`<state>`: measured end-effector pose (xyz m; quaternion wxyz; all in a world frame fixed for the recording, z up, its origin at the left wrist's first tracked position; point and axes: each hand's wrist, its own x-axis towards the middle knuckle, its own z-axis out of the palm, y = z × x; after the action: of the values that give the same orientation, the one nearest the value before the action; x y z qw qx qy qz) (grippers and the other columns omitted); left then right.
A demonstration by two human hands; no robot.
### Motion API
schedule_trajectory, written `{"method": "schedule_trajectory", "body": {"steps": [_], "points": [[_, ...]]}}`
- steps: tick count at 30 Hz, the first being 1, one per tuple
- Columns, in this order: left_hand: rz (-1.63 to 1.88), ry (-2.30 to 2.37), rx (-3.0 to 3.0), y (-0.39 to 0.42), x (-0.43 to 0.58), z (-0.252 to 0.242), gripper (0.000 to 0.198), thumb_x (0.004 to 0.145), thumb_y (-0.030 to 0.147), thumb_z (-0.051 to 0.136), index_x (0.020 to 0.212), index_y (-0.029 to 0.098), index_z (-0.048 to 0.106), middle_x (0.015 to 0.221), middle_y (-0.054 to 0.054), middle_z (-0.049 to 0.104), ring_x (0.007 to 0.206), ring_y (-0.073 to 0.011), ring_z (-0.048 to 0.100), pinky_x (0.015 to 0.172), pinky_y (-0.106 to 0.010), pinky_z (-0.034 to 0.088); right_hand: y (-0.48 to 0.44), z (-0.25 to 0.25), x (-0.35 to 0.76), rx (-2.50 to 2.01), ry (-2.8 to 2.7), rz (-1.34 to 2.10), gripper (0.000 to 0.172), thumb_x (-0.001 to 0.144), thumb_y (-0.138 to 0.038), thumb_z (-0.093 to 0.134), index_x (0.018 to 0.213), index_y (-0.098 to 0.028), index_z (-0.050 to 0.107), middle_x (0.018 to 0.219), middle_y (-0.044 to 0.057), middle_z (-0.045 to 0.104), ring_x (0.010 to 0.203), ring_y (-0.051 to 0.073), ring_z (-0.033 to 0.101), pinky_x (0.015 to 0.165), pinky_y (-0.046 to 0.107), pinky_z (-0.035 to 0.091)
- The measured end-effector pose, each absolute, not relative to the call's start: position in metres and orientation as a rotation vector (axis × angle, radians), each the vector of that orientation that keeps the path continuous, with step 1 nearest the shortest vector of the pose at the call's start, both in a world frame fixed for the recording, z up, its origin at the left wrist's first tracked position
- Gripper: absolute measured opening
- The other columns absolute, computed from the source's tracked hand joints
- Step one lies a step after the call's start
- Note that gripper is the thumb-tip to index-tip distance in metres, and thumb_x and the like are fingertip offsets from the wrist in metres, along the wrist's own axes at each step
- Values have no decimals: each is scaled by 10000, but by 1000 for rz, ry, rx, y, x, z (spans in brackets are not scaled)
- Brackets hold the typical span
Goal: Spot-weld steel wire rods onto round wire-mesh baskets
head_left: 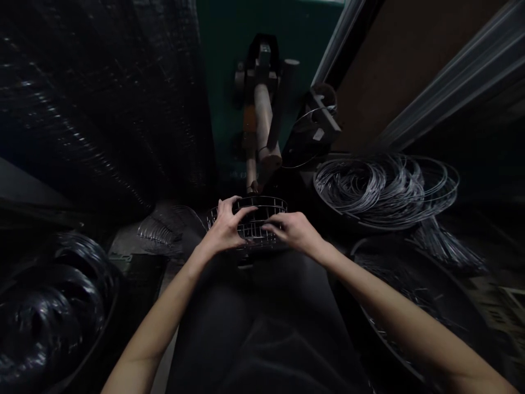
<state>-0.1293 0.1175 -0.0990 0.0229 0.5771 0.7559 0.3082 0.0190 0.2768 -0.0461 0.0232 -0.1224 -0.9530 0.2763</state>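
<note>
A round wire basket [262,202], made of thin rings and short upright wires, is in the middle of the view, above a dark-covered lap. My left hand [226,225] grips its left side, fingers over the upper ring and thumb lower down. On the right side, my right hand [292,229] pinches thumb and fingertips together at the wire wall. Whether a separate loose wire is also in that pinch cannot be made out. Just beyond the basket stands a machine with a thick pale cylindrical arm [263,117] and a thinner rod below it.
To the right, a round tub [336,210] bears coiled wire rings [385,189]; a larger dark tub [459,295] with short wires stands nearer. Shiny wire coils [49,317] lie at the left. Curved wire pieces [158,232] rest on a surface left of my left hand. Dark wire stacks [102,109] rise behind.
</note>
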Motion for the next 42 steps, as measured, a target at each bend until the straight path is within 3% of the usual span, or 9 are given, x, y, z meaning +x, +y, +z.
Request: {"method": "schedule_trajectory", "body": {"steps": [3, 7, 14, 24, 32, 42], "points": [[1025, 2352, 1717, 117, -130, -103, 853, 568, 443, 849, 1318, 244, 494, 1337, -173, 285, 1277, -410, 321, 1047, -642, 306, 270, -49, 22, -127, -3068, 353, 361, 881, -377, 574, 1187, -198, 645, 1109, 95, 703, 843, 214, 685, 614, 264, 456], [1068, 2346, 1664, 118, -134, -106, 857, 552, 455, 854, 1312, 275, 499, 1345, -145, 270, 1267, -394, 316, 1041, -580, 362, 270, -54, 25, -9, -3066, 161, 323, 907, -296, 506, 1199, -244, 634, 1097, 46, 715, 770, 190, 700, 517, 243, 423], [1075, 2377, 1660, 123, -137, -104, 869, 550, 420, 862, 1323, 286, 490, 1346, -137, 269, 1266, -388, 309, 1047, -569, 356, 281, -61, 22, 50, -2993, 105, 357, 905, -279, 497, 1241, -262, 615, 1174, 34, 678, 729, 168, 702, 510, 236, 422], [1051, 2355, 1617, 129, -150, -98, 899, 510, 402, 884, 1314, 295, 497, 1342, -128, 281, 1265, -390, 317, 1040, -573, 373, 287, -56, 9, 14, -3010, 60, 354, 918, -324, 498, 1248, -270, 615, 1127, 33, 699, 766, 171, 702, 521, 231, 409], [1068, 2266, 1544, 130, -156, -87, 924, 456, 418, 901, 1290, 313, 517, 1290, -105, 327, 1234, -364, 353, 1040, -562, 387, 289, -48, 7, -47, -3032, 224, 322, 916, -323, 520, 1215, -293, 635, 1086, 13, 716, 814, 193, 708, 561, 251, 444], [1103, 2287, 1506, 155, -184, -90, 954, 424, 429, 913, 1276, 262, 519, 1257, -108, 357, 1224, -348, 372, 1065, -534, 361, 301, -59, -12, -235, -2834, 397, 280, 904, -246, 554, 1154, -287, 673, 1103, 22, 712, 924, 217, 694, 717, 292, 518]]}}
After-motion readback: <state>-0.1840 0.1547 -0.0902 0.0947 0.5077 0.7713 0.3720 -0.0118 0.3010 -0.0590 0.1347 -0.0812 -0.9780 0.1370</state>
